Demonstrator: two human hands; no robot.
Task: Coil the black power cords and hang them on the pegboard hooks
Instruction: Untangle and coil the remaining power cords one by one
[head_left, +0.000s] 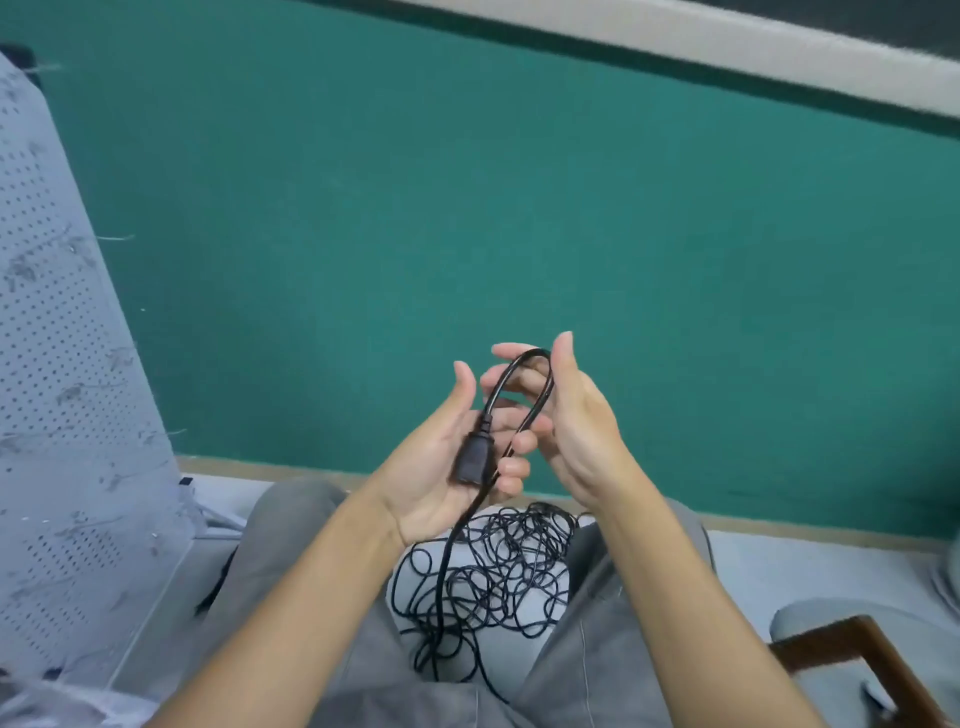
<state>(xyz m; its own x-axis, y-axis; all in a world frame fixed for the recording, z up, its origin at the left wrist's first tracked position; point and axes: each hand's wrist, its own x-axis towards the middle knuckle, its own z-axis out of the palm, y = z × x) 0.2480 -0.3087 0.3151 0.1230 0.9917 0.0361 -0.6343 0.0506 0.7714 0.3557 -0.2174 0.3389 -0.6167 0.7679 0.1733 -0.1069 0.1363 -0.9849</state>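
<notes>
At the far left a pale grey pegboard (57, 364) leaned beside you, its rows of holes blurred and its face marked with dark scuffs; no hooks could be made out on it. Your left hand (441, 467) was raised palm up and loosely cupped, with the black connector (474, 460) of 1 power cord (519, 384) lying across the palm and its fingers (511, 467) curled lightly around the cable. From the connector the cord rose in 1 narrow loop, arched over the top and ran back down between your 2 hands. Your right hand (576, 421) stood just beside the left, mostly spread, its thumb and fingers touching the top of that loop; whether it truly pinched the cord I cannot tell. Below, between your grey trouser legs (311, 597), the tangled pile of cords (498, 571) lay heaped on a light surface, 1 strand running up to your left hand. A teal wall (467, 208) filled the background, and a wooden chair frame (857, 660) sat at the lower right
</notes>
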